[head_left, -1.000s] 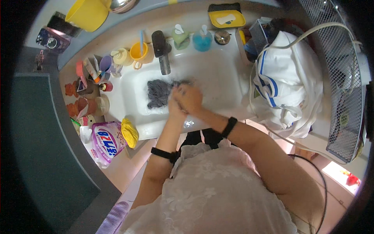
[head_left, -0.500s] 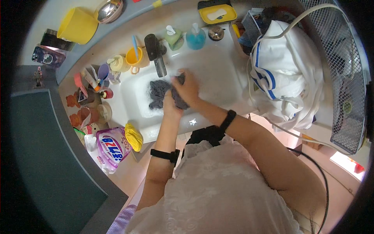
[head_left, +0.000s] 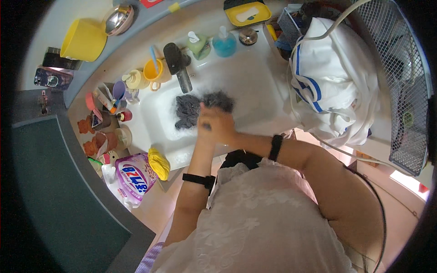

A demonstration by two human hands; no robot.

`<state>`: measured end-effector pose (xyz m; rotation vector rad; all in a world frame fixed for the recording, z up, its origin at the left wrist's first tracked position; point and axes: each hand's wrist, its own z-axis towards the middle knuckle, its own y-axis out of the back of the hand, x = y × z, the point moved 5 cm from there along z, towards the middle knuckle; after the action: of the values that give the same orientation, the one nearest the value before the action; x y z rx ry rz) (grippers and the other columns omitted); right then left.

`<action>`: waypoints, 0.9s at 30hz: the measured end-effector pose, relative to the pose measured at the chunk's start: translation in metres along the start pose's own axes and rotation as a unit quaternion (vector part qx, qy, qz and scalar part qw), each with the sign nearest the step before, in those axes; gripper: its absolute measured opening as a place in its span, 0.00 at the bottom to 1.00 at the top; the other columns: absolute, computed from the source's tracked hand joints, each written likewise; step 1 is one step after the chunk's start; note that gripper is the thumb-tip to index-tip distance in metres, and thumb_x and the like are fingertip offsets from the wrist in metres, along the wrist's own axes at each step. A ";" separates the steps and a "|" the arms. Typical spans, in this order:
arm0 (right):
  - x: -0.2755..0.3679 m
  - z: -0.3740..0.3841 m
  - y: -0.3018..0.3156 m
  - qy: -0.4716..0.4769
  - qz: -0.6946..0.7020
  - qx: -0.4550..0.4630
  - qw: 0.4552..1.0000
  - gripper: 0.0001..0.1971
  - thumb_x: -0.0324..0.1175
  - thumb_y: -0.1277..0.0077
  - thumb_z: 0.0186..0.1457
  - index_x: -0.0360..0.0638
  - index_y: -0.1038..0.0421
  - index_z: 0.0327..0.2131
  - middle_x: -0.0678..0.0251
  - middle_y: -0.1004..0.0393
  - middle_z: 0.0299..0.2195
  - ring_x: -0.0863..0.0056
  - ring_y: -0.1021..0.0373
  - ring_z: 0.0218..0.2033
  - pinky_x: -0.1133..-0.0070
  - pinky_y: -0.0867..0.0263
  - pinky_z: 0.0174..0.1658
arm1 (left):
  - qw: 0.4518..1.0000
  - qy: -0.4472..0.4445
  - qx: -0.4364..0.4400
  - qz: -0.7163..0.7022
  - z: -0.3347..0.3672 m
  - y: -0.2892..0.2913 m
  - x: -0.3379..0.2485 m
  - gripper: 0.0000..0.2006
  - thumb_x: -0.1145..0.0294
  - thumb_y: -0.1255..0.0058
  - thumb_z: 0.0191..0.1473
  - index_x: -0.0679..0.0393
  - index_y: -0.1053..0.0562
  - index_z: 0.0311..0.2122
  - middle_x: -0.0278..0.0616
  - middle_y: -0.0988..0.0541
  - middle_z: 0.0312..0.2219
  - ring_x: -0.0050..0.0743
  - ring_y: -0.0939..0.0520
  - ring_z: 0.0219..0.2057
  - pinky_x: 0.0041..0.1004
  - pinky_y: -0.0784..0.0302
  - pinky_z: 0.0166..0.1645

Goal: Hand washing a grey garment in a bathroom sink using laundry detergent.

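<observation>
A dark grey wet cloth [head_left: 186, 110] lies in sudsy water in the white sink [head_left: 259, 91], below the dark tap [head_left: 180, 68]. Part of it bunches up just beyond my hands, to the right. My left hand [head_left: 205, 129] is closed on the near part of the cloth. Pressed against it, my right hand [head_left: 223, 126] is closed too, slightly blurred, with a small dark patch of cloth showing between the two. Most of my fingers are hidden. Each forearm wears a black band.
Behind the sink stand a yellow cup [head_left: 155, 70], a green pump bottle [head_left: 198, 45] and a blue one [head_left: 224, 44]. At left are a yellow cloth [head_left: 158, 164] and a purple-white detergent bag [head_left: 134, 177]. White clothes [head_left: 334, 77] heap at right beside a mesh basket [head_left: 409, 104].
My right hand has come down and nearer, against my left hand. The bunched part of the cloth now shows beyond my hands instead of under the right one. The view has shifted slightly.
</observation>
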<state>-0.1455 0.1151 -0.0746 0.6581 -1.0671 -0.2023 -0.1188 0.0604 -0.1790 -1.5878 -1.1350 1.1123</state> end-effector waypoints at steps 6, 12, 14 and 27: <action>-0.027 0.003 -0.001 -0.147 -0.027 -0.063 0.987 0.08 0.40 0.48 0.40 0.48 0.27 0.23 0.63 0.27 0.28 0.62 0.30 0.30 0.67 0.36 0.34 | 0.974 0.015 -0.222 0.039 0.012 -0.025 -0.006 0.14 0.60 0.65 0.56 0.58 0.32 0.40 0.42 0.27 0.39 0.38 0.27 0.41 0.39 0.32 0.47; -0.036 0.016 -0.008 -0.262 -0.015 0.025 0.965 0.09 0.42 0.49 0.41 0.50 0.26 0.24 0.61 0.27 0.22 0.60 0.30 0.25 0.66 0.35 0.30 | 0.934 -0.122 -0.283 0.179 0.005 -0.005 -0.030 0.10 0.64 0.63 0.52 0.57 0.31 0.34 0.44 0.27 0.34 0.40 0.25 0.37 0.41 0.28 0.41; -0.029 0.003 -0.019 -0.240 -0.002 0.034 0.970 0.11 0.44 0.51 0.42 0.50 0.26 0.25 0.60 0.27 0.22 0.60 0.29 0.25 0.67 0.35 0.30 | 0.966 0.017 -0.214 0.146 0.005 0.009 -0.037 0.09 0.65 0.61 0.50 0.57 0.31 0.33 0.42 0.27 0.34 0.38 0.25 0.36 0.41 0.28 0.40; -0.121 0.005 -0.003 -0.178 -0.310 -0.037 0.933 0.21 0.50 0.60 0.51 0.41 0.28 0.30 0.52 0.27 0.30 0.56 0.30 0.34 0.66 0.35 0.40 | 0.808 -0.184 -0.345 0.441 0.000 -0.038 -0.048 0.05 0.76 0.50 0.45 0.55 0.33 0.22 0.34 0.30 0.20 0.26 0.27 0.24 0.25 0.32 0.33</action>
<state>-0.2082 0.1661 -0.1655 0.8978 -1.1615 -0.9352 -0.1350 0.0218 -0.1342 -2.7277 -1.1162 1.7816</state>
